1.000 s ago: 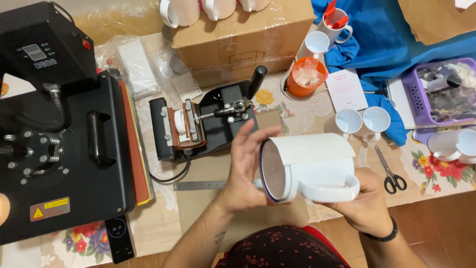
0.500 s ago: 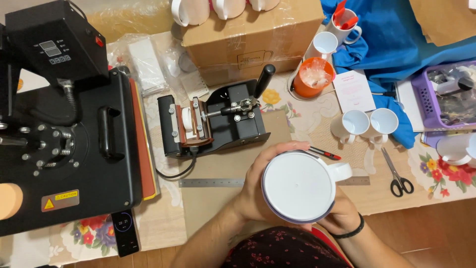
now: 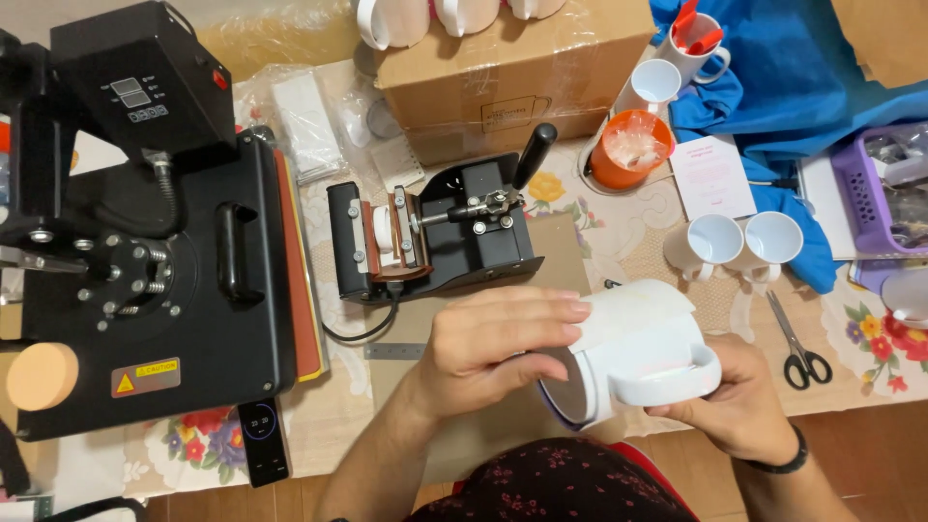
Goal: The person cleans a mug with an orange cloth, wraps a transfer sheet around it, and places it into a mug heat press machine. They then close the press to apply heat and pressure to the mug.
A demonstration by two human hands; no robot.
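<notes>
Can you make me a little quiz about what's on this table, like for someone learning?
1. True or false: the white mug is held in both hands.
2. Which lies nearest the right hand? A) scissors B) remote C) orange cup
3. What stands on the cardboard box at the top?

Key:
1. True: the left hand covers its side and rim, the right hand grips by the handle.
2. A.
3. White mugs.

Bright, even indoor light; sharp
</notes>
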